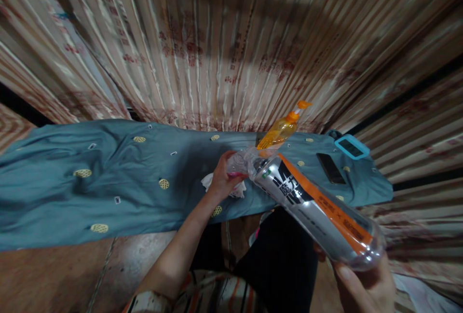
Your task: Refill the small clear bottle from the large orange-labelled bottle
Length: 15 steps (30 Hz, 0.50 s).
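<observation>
Right hand [365, 286], at the lower right of the head view, grips the base of a large clear plastic bottle [318, 209] that bears a grey, black and orange label; the fingers are closed around its bottom end, and the bottle lies tilted, neck pointing up and to the left. Left hand [222, 178] is curled at the bottle's mouth, its fingers closed on a small pink-and-clear piece, probably the cap, though blur leaves this uncertain. A crumpled white tissue [238, 188] lies just under that hand on the teal cloth [108, 178] that covers the table. As a judgement, work at the mouth of the bottle is under way and not finished: the bottle looks empty, is held clear of the table, and has not been set down. An orange pump bottle [284, 129] stands behind the neck, near the striped curtain [217, 38]. Farther right on the cloth lie a dark phone [331, 168] and a blue-framed device [351, 147], well apart from both hands.
</observation>
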Each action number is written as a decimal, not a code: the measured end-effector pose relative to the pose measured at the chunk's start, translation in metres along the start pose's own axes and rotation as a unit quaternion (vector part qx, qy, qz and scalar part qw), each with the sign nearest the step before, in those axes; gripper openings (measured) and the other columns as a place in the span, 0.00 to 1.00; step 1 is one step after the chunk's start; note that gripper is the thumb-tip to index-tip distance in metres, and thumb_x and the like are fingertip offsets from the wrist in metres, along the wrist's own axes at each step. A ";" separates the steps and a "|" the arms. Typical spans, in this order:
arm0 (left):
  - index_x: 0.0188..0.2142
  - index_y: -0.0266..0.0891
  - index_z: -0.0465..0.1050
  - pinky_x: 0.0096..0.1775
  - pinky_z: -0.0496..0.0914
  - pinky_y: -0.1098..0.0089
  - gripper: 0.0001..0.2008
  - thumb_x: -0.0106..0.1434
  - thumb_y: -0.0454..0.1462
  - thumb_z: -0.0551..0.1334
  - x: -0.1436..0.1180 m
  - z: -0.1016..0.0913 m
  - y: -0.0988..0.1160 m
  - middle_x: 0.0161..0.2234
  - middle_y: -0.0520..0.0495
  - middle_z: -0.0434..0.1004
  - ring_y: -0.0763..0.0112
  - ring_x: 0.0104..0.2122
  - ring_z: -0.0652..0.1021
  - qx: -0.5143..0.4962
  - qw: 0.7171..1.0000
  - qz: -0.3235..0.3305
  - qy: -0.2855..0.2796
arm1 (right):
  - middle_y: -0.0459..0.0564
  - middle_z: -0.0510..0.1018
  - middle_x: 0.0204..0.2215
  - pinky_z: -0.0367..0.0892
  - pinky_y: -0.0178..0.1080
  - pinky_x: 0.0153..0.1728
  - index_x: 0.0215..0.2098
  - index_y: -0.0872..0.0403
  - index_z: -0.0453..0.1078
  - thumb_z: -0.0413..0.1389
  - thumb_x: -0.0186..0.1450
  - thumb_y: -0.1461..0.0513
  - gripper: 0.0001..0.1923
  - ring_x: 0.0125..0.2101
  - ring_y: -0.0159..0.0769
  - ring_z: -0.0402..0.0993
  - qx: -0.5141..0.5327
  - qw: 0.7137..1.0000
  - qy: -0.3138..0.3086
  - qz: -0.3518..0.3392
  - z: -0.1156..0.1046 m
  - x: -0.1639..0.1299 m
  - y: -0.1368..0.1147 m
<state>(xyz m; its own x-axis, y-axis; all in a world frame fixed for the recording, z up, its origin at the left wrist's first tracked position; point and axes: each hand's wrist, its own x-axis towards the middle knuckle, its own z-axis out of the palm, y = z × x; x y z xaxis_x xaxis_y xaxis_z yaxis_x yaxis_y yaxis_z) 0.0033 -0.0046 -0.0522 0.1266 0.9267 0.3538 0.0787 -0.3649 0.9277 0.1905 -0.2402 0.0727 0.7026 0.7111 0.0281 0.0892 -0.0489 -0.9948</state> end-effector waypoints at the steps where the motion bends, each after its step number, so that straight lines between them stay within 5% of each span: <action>1: 0.62 0.43 0.67 0.61 0.75 0.51 0.38 0.55 0.44 0.79 0.000 0.000 0.000 0.60 0.40 0.78 0.49 0.60 0.80 -0.002 1.000 -0.004 0.000 | 0.52 0.78 0.51 0.72 0.45 0.39 0.74 0.44 0.63 0.74 0.57 0.46 0.51 0.37 0.42 0.76 -0.006 1.000 -0.002 -0.001 -0.001 0.000 0.000; 4: 0.62 0.42 0.67 0.59 0.77 0.52 0.39 0.56 0.44 0.79 -0.001 0.001 0.002 0.60 0.39 0.78 0.49 0.60 0.80 -0.002 1.000 -0.013 -0.004 | 0.56 0.77 0.57 0.72 0.48 0.43 0.75 0.45 0.60 0.74 0.56 0.45 0.54 0.39 0.45 0.76 -0.024 1.000 -0.007 -0.014 -0.004 0.001 0.002; 9: 0.62 0.43 0.67 0.63 0.74 0.51 0.38 0.56 0.44 0.79 0.000 -0.001 0.003 0.60 0.40 0.78 0.49 0.60 0.80 0.017 1.000 -0.006 -0.002 | 0.57 0.72 0.67 0.70 0.61 0.61 0.77 0.44 0.58 0.72 0.59 0.46 0.53 0.60 0.61 0.74 -0.044 0.998 -0.023 -0.041 -0.018 0.009 0.024; 15: 0.62 0.43 0.67 0.63 0.74 0.49 0.39 0.55 0.43 0.79 0.000 -0.001 0.004 0.60 0.39 0.78 0.49 0.60 0.79 -0.005 1.000 -0.013 -0.010 | 0.59 0.65 0.73 0.47 0.76 0.72 0.75 0.47 0.60 0.75 0.55 0.46 0.56 0.72 0.71 0.59 -0.013 0.999 -0.008 -0.052 -0.027 0.017 0.041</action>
<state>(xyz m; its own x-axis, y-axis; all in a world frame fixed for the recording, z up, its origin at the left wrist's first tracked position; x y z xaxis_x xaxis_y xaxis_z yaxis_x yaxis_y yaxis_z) 0.0027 -0.0057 -0.0488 0.1448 0.9337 0.3276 0.0729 -0.3402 0.9375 0.2255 -0.2488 0.0352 0.6781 0.7237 0.1285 0.1784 0.0076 -0.9839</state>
